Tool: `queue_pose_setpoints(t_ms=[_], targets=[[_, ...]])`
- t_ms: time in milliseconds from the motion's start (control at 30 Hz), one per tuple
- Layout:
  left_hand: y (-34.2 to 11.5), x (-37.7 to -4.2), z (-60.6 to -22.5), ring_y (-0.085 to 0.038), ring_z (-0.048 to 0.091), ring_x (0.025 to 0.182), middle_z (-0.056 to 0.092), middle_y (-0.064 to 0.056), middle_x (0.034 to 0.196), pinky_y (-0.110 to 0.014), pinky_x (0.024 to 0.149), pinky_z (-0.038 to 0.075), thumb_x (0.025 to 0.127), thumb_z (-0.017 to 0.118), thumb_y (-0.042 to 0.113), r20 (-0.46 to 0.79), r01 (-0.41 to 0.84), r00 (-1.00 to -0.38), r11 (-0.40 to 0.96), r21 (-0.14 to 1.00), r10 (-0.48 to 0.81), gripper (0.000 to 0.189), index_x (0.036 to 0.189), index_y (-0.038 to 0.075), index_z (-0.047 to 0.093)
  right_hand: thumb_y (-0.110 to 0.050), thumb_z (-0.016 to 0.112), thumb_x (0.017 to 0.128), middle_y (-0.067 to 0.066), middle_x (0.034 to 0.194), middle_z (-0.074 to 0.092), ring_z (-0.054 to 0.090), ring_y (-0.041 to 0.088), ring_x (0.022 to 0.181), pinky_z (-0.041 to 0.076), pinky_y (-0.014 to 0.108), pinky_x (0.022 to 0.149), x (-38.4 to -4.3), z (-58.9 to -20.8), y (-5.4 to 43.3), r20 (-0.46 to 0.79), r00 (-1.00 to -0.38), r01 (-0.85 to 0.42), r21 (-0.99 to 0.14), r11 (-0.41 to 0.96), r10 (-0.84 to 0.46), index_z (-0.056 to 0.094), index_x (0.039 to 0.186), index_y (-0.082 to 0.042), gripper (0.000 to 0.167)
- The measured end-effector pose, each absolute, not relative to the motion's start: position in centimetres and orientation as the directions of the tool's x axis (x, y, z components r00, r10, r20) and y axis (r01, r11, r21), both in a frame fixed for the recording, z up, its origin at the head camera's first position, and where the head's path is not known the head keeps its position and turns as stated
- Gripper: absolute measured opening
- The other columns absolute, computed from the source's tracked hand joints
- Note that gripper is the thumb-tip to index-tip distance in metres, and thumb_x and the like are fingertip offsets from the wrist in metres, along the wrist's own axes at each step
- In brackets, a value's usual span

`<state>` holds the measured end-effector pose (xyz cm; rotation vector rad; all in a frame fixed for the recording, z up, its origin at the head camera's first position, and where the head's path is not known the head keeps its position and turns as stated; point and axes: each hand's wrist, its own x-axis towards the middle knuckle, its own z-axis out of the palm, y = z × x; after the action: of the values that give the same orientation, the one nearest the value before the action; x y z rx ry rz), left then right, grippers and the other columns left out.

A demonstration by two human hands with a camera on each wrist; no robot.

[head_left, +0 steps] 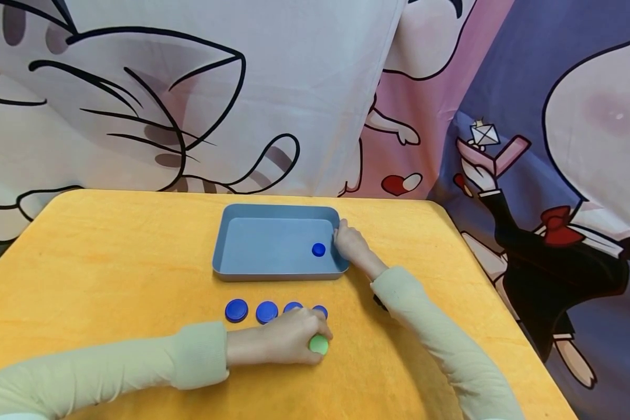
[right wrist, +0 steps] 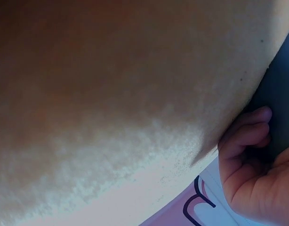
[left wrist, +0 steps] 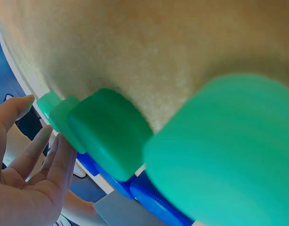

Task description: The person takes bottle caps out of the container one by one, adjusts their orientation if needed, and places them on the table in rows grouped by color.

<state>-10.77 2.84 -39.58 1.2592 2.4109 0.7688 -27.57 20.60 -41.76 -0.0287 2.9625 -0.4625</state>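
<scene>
In the head view my left hand (head_left: 294,337) is near the front of the table, its thumb and fingers around the sides of a light green bottle cap (head_left: 318,344). The left wrist view shows the fingertips at that far green cap (left wrist: 48,104); several other green caps (left wrist: 107,134) line up toward the camera, hidden under the hand and forearm in the head view. Just behind them runs a row of blue bottle caps (head_left: 236,310), partly covered by the hand. My right hand (head_left: 353,244) grips the right wall of a grey-blue tray (head_left: 252,239), fingers curled.
Inside the tray, near its right side, lies a single blue cap (head_left: 318,249). The yellow table (head_left: 110,262) ends at a back edge against a cartoon-printed cloth (head_left: 315,116), which continues along the right side.
</scene>
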Motion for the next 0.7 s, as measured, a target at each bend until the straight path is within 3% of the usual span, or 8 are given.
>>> queue_pose_setpoints(t_ms=[200, 433, 700], targets=[[2.6, -11.1, -38.8, 0.000, 0.061, 0.082, 0.070, 0.003, 0.096, -0.010, 0.071, 0.047, 0.081, 0.074, 0.019, 0.011, 0.665, -0.566, 0.448, 0.598, 0.825, 0.024, 0.104, 0.012, 0.075, -0.022, 0.035, 0.104, 0.022, 0.089, 0.062, 0.063, 0.031, 0.075, 0.052, 0.037, 0.062, -27.6, -41.7, 20.6, -0.134, -0.990, 0.002, -0.312, 0.950, -0.042, 0.041, 0.123, 0.005, 0.034], [2.1, -12.2, -37.4, -0.011, 0.063, 0.074, 0.071, -0.001, 0.085, -0.012, 0.066, 0.047, 0.080, 0.076, 0.016, 0.104, 0.645, -0.600, 0.403, 0.649, 0.793, 0.016, 0.093, 0.009, 0.075, -0.022, 0.035, 0.104, 0.023, 0.091, 0.062, 0.064, 0.032, 0.078, 0.053, 0.038, 0.065, -27.6, -41.7, 20.6, -0.140, -0.990, 0.013, -0.312, 0.950, -0.033, 0.040, 0.125, 0.005, 0.035], [1.8, -14.6, -35.3, -0.009, 0.063, 0.071, 0.074, 0.000, 0.080, -0.013, 0.062, 0.047, 0.078, 0.078, 0.019, 0.143, 0.645, -0.635, 0.419, 0.639, 0.759, 0.014, 0.089, 0.010, 0.077, -0.022, 0.035, 0.104, 0.025, 0.096, 0.063, 0.066, 0.033, 0.082, 0.054, 0.040, 0.067, -27.5, -41.9, 20.8, -0.125, -0.991, -0.004, -0.331, 0.944, -0.047, 0.040, 0.128, 0.007, 0.037]])
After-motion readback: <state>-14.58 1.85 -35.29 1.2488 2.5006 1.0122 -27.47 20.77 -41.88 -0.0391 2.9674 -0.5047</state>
